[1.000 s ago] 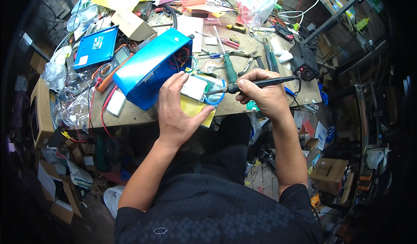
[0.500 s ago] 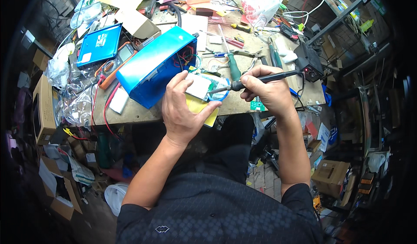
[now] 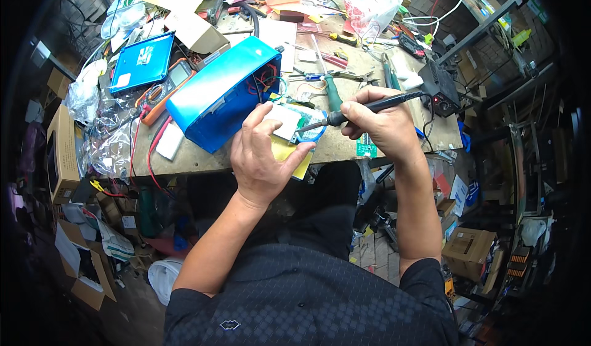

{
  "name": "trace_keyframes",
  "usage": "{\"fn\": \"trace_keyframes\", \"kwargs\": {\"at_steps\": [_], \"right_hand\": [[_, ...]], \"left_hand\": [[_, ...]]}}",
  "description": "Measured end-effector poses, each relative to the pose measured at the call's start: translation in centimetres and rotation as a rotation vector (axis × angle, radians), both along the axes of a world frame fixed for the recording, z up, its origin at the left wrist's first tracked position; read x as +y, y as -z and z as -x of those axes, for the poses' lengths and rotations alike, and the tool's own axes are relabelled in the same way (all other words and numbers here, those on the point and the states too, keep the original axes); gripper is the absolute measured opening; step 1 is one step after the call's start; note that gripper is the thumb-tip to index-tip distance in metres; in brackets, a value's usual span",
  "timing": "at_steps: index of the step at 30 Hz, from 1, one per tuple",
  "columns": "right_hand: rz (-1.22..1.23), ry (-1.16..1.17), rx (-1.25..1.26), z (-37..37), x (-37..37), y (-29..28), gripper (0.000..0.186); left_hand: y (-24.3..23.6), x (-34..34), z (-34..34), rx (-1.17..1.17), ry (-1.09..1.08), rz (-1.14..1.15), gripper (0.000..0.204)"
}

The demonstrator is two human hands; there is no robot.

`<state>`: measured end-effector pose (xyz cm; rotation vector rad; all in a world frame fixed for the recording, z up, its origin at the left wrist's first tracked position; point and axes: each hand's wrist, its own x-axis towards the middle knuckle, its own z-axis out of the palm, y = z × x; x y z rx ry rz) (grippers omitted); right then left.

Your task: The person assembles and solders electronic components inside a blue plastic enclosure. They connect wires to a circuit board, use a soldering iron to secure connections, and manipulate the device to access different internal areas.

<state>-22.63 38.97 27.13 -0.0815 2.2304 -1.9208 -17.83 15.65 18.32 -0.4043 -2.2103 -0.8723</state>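
Note:
My right hand (image 3: 385, 124) grips a soldering iron (image 3: 394, 102) by its black handle. The iron's metal shaft slants left, its tip at a green circuit board (image 3: 301, 124); whether it touches I cannot tell. Beside that board lies a flat white piece (image 3: 284, 122), which my left hand (image 3: 258, 155) steadies between its fingers and thumb. Under them, a yellow piece (image 3: 300, 170) sticks out at the bench edge, and blue wire curves round the right side. Just beyond my left hand stands an open blue metal case (image 3: 221, 90), red wires inside.
An orange multimeter (image 3: 165, 92) and a blue panel (image 3: 143, 61) lie left of the case. A green-handled screwdriver (image 3: 332, 92), pliers and a small green board (image 3: 367, 147) surround my right hand. A black box (image 3: 438, 87) with a red light sits at right.
The rear of the soldering iron has tipped up slightly in my right hand. My left hand stays at the white piece with hardly any movement.

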Motion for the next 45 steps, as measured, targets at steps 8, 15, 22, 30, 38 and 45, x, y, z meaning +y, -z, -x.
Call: {"fn": "trace_keyframes", "kwargs": {"at_steps": [8,15,22,30,38,45], "right_hand": [[0.216,0.188,0.185,-2.5,1.3,0.1,0.016],[0.177,0.172,0.121,-3.3,-0.3,2.0,0.016],[0.198,0.186,0.108,-3.6,-0.5,3.2,0.015],[0.164,0.163,0.084,-3.6,-0.4,2.7,0.014],[0.07,0.118,0.069,-3.1,-0.8,1.2,0.016],[0.064,0.136,0.091,-4.2,-1.4,0.7,0.016]], "left_hand": [[-1.0,-0.2,0.0,-0.021,0.003,0.033,0.076],[-0.9,0.2,-0.1,-0.054,-0.014,0.005,0.078],[-0.5,0.0,0.1,-0.032,-0.005,0.008,0.079],[-0.2,0.1,0.2,-0.016,-0.012,0.001,0.077],[-0.1,0.2,0.3,0.002,-0.01,-0.017,0.075],[-0.3,0.3,0.3,0.002,-0.021,-0.026,0.074]]}}
